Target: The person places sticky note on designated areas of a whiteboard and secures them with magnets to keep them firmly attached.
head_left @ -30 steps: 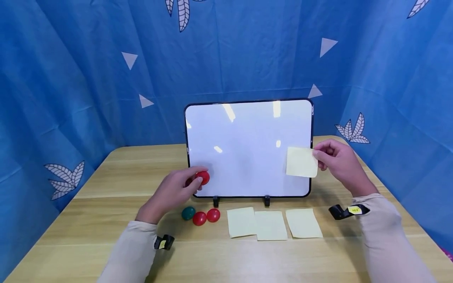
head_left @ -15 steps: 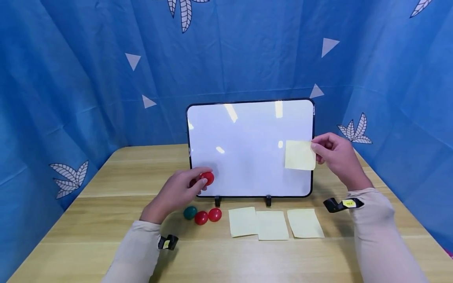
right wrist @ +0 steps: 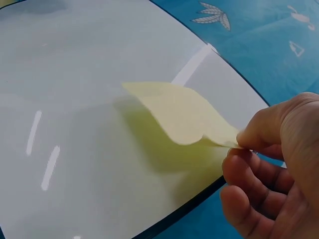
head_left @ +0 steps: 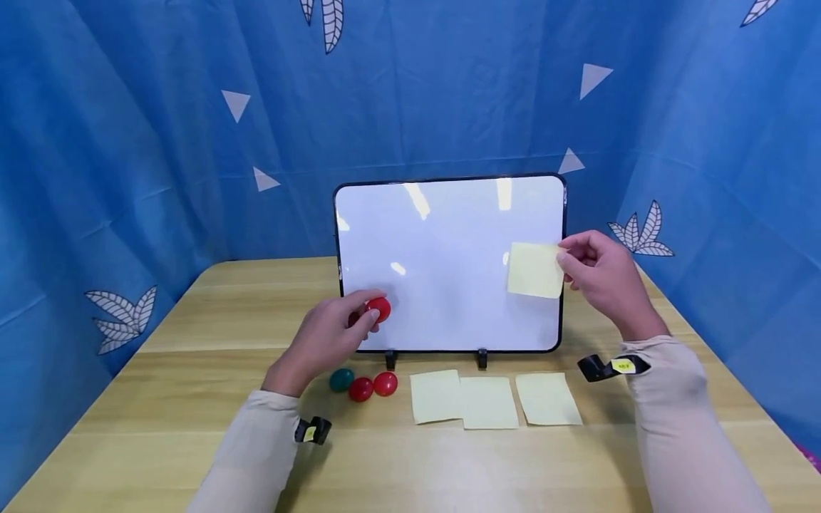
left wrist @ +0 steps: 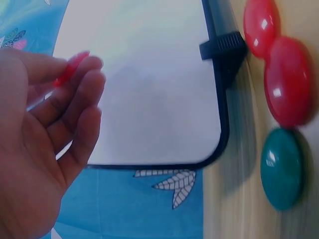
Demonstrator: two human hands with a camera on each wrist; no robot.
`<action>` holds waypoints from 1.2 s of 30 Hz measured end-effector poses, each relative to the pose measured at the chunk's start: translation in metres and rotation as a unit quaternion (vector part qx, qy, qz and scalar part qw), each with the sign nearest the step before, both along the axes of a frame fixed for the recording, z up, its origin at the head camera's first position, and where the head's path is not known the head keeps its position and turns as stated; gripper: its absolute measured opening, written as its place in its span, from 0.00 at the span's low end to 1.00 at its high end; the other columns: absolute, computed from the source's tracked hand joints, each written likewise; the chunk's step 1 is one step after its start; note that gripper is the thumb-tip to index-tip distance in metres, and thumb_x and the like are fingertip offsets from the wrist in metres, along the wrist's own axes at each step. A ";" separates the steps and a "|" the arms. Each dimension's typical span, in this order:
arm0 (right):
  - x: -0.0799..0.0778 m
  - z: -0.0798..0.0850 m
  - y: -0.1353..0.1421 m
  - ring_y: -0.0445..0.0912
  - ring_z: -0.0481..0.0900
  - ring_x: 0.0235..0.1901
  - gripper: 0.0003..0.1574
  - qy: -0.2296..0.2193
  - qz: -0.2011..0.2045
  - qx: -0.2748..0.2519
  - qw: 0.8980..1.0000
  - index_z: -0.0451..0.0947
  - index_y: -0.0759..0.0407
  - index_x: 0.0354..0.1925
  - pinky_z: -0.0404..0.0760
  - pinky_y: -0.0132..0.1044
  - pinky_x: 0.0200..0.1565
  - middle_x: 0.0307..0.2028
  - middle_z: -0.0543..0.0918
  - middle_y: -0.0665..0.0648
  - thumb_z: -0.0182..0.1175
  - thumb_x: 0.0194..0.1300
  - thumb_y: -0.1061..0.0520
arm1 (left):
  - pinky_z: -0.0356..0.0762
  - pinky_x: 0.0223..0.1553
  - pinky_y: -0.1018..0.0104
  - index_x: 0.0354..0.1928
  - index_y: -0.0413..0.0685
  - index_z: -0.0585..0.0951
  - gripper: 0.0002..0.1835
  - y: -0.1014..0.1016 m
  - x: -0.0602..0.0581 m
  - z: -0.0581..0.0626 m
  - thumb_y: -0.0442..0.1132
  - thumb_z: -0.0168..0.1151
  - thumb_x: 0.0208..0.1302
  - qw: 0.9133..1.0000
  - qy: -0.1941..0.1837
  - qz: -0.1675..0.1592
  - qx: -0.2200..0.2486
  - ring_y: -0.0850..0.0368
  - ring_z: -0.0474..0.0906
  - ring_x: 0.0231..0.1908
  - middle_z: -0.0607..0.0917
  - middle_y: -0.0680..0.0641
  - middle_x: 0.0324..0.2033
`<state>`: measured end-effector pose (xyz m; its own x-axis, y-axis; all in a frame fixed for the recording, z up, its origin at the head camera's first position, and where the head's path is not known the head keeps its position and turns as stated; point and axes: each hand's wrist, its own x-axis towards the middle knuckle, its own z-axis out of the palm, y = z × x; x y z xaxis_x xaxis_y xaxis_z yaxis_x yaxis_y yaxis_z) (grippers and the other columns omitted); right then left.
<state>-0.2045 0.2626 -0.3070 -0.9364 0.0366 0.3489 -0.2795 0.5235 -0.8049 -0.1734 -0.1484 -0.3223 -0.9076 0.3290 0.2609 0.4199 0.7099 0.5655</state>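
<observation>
My left hand [head_left: 327,335] pinches a round red magnet [head_left: 380,308] between thumb and fingers, in front of the lower left part of the whiteboard [head_left: 442,285]. In the left wrist view the same red magnet [left wrist: 72,68] shows edge-on between the fingertips. At the board's right side, my right hand [head_left: 603,278] pinches a pale yellow sticky note [head_left: 534,271] by its right edge. The right wrist view has this sticky note [right wrist: 179,112] curling out from the fingers, apart from the board, casting a yellowish shadow on it.
Below the board lie two red magnets [head_left: 385,384] and a green magnet [head_left: 342,380]. To their right are three sticky notes [head_left: 548,399], two of them overlapping. Black feet [head_left: 482,358] support the board on the wooden table [head_left: 410,470]. A blue curtain [head_left: 442,85] hangs behind.
My right hand has risen and shifted slightly left with the sticky note along the board. My left hand has moved slightly right and up, still pinching the red magnet.
</observation>
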 end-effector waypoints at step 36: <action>-0.003 -0.005 -0.017 0.49 0.74 0.40 0.18 0.085 -0.083 0.041 0.992 0.73 0.64 0.56 0.73 0.25 0.35 0.43 0.78 0.60 0.58 0.71 0.57 | 0.81 0.35 0.63 0.65 0.59 0.78 0.22 0.080 -0.032 0.001 0.44 0.63 0.70 0.996 -0.027 -0.045 0.076 0.61 0.82 0.35 0.85 0.56 0.38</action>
<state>-0.2079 0.2457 -0.3123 -0.8469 0.1501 0.5101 -0.3126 0.6355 -0.7060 -0.2049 -0.0683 -0.3214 -0.8905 0.3701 0.2647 0.4435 0.5755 0.6871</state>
